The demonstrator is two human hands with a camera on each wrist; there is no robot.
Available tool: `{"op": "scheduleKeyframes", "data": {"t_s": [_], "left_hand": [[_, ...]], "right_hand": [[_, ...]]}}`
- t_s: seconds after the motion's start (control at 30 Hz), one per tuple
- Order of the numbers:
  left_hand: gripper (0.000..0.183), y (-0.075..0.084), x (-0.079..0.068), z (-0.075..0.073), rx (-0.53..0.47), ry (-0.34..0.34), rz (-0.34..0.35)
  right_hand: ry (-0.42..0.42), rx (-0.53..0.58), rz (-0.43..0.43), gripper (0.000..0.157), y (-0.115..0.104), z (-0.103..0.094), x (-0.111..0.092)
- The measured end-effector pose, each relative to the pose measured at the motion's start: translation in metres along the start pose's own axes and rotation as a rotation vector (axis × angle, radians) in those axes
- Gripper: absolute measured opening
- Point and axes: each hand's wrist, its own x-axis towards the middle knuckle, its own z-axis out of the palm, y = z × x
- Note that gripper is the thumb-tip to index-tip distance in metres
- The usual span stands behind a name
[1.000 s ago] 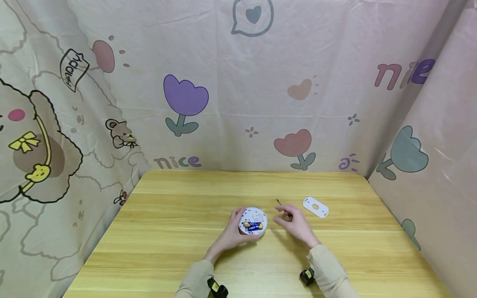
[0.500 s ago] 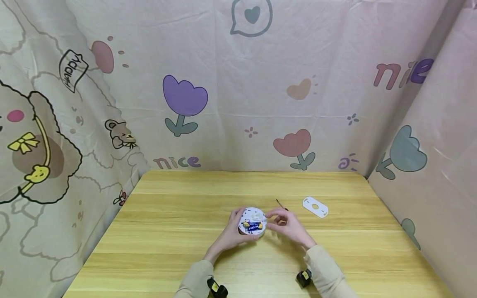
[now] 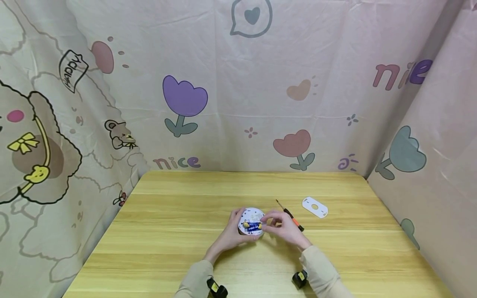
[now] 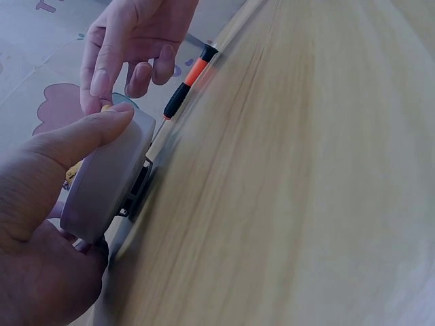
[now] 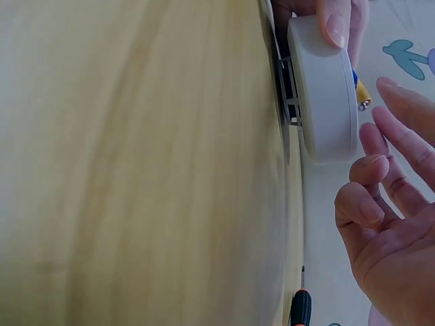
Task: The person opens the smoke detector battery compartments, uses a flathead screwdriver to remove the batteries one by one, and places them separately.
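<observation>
My left hand [image 3: 232, 232] grips a round white smoke detector [image 3: 253, 215] by its side, thumb and fingers around the rim. Its back faces up, and its slotted front side is toward the table in the left wrist view. A blue and yellow battery [image 3: 253, 227] lies in the back; one yellow end [image 5: 363, 94] with metal contacts sticks out past the detector's rim in the right wrist view. My right hand [image 3: 285, 227] is beside that end, thumb and forefinger spread apart, other fingers partly bent. In the right wrist view its fingertips look just off the battery.
A screwdriver [image 3: 293, 218] with a black and orange handle lies on the wooden table [image 3: 179, 215], right behind my right hand. Farther right lies a white oblong plate [image 3: 314, 207] with a round hole. A patterned curtain [image 3: 231, 82] stands behind the table.
My right hand has moved left, from over the screwdriver to the detector's right edge at the battery. The screwdriver's handle now shows. My left hand and the detector have stayed in place.
</observation>
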Motion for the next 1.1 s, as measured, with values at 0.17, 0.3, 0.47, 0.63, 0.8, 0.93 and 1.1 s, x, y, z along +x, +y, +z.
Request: {"op": "scheduleKeyframes", "data": {"t_s": [0.17,0.3,0.47,0.63,0.8,0.93,1.1], "left_hand": [[0.111,-0.0004,-0.0001,0.0004,0.002,0.001,-0.001],[0.111,0.0003,0.0000,-0.0002,-0.004,0.000,-0.002],[0.112,0.0004,0.0001,-0.0008,-0.009,-0.003,-0.005],[0.112,0.0008,0.0003,-0.0012,-0.015,-0.004,-0.005],[0.112,0.0004,0.0003,-0.0011,-0.017,-0.005,-0.004],[0.111,0.0009,0.0001,-0.0010,-0.016,-0.005,-0.002],[0.111,0.0009,0.0000,-0.0010,-0.013,-0.004,-0.003]], "right_hand": [[-0.005,-0.006,-0.022,0.024,0.0001,0.0031,0.0012],[-0.011,-0.042,-0.014,0.022,-0.0016,0.0040,0.0019],[-0.033,-0.062,0.002,0.020,-0.0058,0.0038,0.0024],[-0.042,-0.080,0.007,0.018,-0.0089,0.0045,0.0036],[-0.046,-0.100,0.002,0.015,-0.0088,0.0053,0.0045],[-0.050,-0.099,0.007,0.016,-0.0074,0.0053,0.0049],[-0.052,-0.097,0.021,0.017,-0.0066,0.0052,0.0051]]}}
